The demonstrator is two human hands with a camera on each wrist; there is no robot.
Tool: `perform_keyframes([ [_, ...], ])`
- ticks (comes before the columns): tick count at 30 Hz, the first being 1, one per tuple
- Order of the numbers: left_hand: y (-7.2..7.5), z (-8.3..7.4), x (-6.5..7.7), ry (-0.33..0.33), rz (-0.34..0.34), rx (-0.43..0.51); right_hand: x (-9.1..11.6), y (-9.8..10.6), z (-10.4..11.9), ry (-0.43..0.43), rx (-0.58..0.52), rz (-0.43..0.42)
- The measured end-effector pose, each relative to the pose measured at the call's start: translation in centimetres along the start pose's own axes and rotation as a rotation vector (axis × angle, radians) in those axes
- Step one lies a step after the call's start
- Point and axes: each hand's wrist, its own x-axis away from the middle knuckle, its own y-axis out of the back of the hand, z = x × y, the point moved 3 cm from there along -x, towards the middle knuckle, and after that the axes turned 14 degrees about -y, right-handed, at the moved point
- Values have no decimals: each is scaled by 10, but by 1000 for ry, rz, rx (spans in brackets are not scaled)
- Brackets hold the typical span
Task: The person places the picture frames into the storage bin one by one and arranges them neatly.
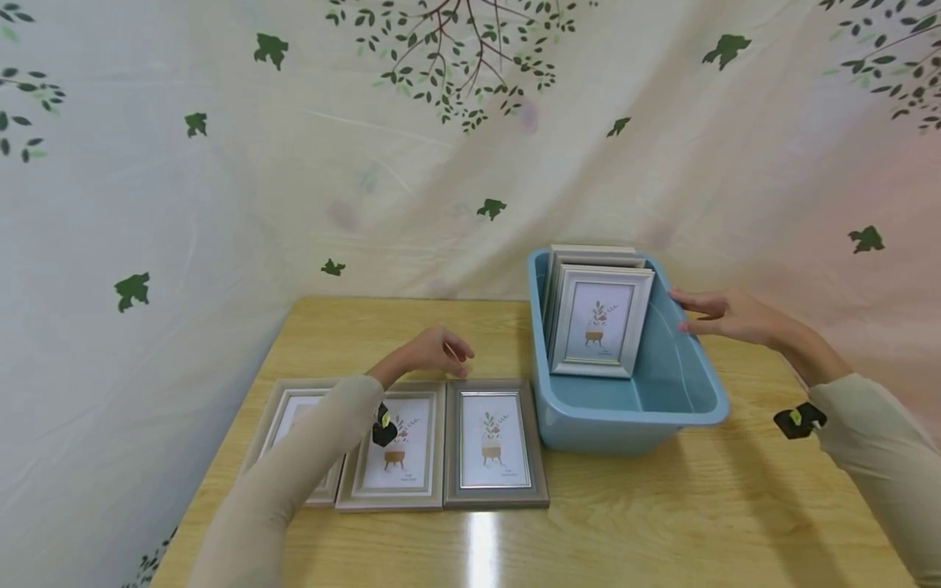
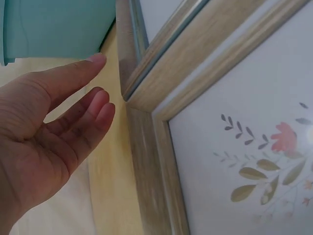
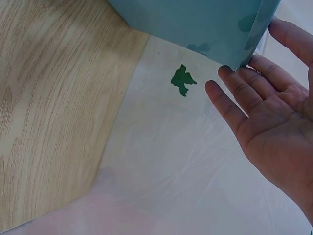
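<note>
My left hand (image 1: 435, 351) hovers just beyond the top edges of the frames on the table, fingers loosely bent and holding nothing. Lying side by side are a grey-brown photo frame (image 1: 452, 441), a beige photo frame (image 1: 436, 457) and a light photo frame (image 1: 266, 425) partly hidden by my left forearm. At the right, a blue plastic basin (image 1: 588, 431) holds several photo frames leaning upright, a white photo frame (image 1: 631, 327) foremost. My right hand (image 1: 742, 317) touches the basin's right rim with fairly straight fingers; in the right wrist view its fingertips (image 3: 226, 71) meet the basin's edge.
The wooden table (image 1: 625, 523) carries everything and ends at a pale curtain (image 1: 412, 204) printed with leaves and birds. Immediately left of the basin lies the grey-brown frame. Inside the basin, bare floor shows in front of the upright frames.
</note>
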Motion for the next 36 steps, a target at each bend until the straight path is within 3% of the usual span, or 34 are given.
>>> perform_keyframes([
  [7,-6,10,4,28,80,-30,0,0,1,8,-3,-5],
  [19,-10,16,4,66,79,22,0,-1,3,8,-11,-8],
  [36,-16,18,3,-11,89,-33,2,-1,1,13,-7,-22],
])
